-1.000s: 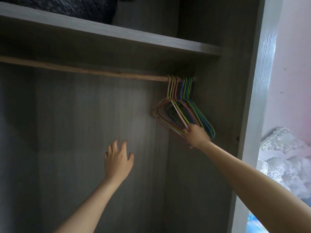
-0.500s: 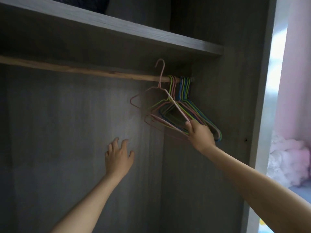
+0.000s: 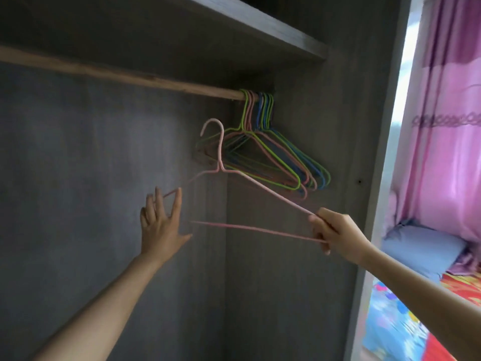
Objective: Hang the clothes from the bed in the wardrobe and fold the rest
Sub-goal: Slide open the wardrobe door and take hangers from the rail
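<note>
**One pink hanger off the rail, held at its right corner**

A single pink wire hanger (image 3: 263, 187) hangs in the air inside the wardrobe (image 3: 299, 256), below the rail and clear of it, hook up, thin and slightly tilted. The right hand (image 3: 334, 234) is clamped on its right corner. The left hand (image 3: 161, 225) is spread wide, fingers apart, at the hanger's left end; whether it touches the wire cannot be told. On the wooden rail (image 3: 117, 74), a bunch of hangers (image 3: 273, 155) in green, pink and blue is crowded at the far right end; their exact count cannot be told. One shelf (image 3: 260, 24) runs above. Outside to the right: a pink curtain (image 3: 447, 126), one blue pillow (image 3: 421, 246), patterned bedding (image 3: 406, 324).
</note>
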The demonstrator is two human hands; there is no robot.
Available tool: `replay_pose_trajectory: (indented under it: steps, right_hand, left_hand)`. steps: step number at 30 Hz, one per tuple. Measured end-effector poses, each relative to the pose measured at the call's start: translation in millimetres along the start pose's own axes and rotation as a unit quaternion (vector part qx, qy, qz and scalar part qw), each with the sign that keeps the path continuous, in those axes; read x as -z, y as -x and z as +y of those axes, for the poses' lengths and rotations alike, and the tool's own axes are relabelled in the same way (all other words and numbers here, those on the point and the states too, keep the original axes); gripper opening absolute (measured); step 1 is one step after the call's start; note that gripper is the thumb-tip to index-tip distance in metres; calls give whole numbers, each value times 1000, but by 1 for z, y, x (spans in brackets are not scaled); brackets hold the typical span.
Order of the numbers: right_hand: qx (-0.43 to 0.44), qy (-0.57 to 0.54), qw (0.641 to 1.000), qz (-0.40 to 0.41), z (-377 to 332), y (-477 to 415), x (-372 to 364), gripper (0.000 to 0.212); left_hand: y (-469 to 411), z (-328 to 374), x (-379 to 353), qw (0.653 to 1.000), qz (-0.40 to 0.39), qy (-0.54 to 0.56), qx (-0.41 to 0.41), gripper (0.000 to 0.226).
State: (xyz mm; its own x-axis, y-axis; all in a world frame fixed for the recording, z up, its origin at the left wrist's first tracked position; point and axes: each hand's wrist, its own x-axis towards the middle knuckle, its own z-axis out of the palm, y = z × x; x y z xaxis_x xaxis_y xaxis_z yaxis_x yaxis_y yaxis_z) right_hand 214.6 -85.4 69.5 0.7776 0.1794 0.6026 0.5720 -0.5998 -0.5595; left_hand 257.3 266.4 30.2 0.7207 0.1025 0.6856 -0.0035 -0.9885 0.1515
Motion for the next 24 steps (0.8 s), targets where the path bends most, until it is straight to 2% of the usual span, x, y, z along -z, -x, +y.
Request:
replay_pose_trajectory:
  steps: [3,7,10,11,12,16,20,24]
  right_hand:
    - [-51,-34,998,-10,3,22,-4,36]
    - [-110,-77,991,-10,4,49,1,35]
    - [-174,-92,980,-32,15,95,4,32]
    - [-198,-92,975,-32,16,106,5,32]
    - [-238,-94,966,-26,22,130,10,32]
    - [-308,-97,946,-4,29,180,30,31]
    - [-354,-72,933,-9,35,222,55,28]
    - [-392,-69,917,-13,48,270,87,31]
  left_hand:
    - [14,-23,-12,999,-26,-5,-23,122]
    - [33,-33,-31,995,-20,11,-100,120]
    - [62,-26,-56,993,-58,58,-82,112]
    - [71,-26,-65,993,-45,74,-77,110]
    - [86,-19,-81,990,-60,93,-86,109]
    - [137,2,-108,978,-120,142,-97,107]
    - [172,32,-118,971,-88,183,-123,100]
    - [195,65,-113,974,-60,190,-107,92]
